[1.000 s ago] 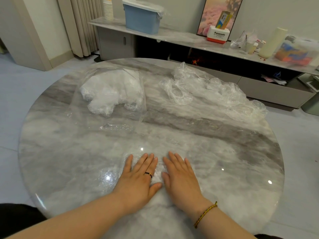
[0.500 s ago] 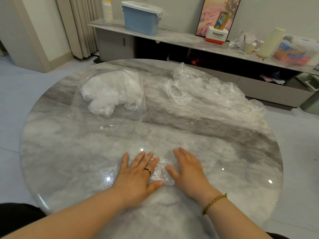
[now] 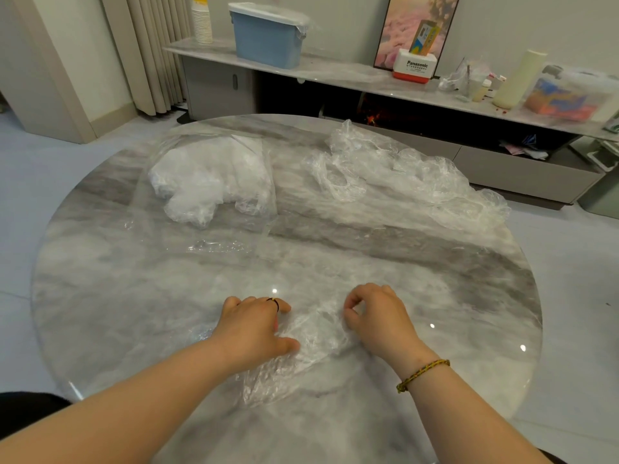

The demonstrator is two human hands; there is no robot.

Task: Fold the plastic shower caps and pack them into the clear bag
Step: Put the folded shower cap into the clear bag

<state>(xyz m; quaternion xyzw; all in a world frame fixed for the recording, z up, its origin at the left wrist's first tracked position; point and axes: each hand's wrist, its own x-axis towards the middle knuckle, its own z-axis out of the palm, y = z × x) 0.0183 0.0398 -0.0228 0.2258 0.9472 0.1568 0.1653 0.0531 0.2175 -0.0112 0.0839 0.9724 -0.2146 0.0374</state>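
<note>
A crinkled clear shower cap [image 3: 303, 343] lies flat on the round marble table [image 3: 134, 296] near its front edge. My left hand [image 3: 254, 326] rests on the cap's left side with fingers curled under, gripping its plastic. My right hand [image 3: 378, 316] pinches the cap's right edge between thumb and curled fingers. The clear bag [image 3: 207, 182] lies at the far left of the table with several white folded caps inside. A loose heap of unfolded clear caps [image 3: 402, 175] is spread across the far right.
Behind the table runs a low marble sideboard [image 3: 351, 75] with a blue lidded bin [image 3: 268, 35], a stack of paper cups [image 3: 202, 20], a Panasonic box [image 3: 415, 67] and other clutter. Curtains [image 3: 150, 51] hang at the back left.
Both hands lay flat side by side on the cap. They have moved apart and their fingers have curled, taking hold of the cap's left and right edges.
</note>
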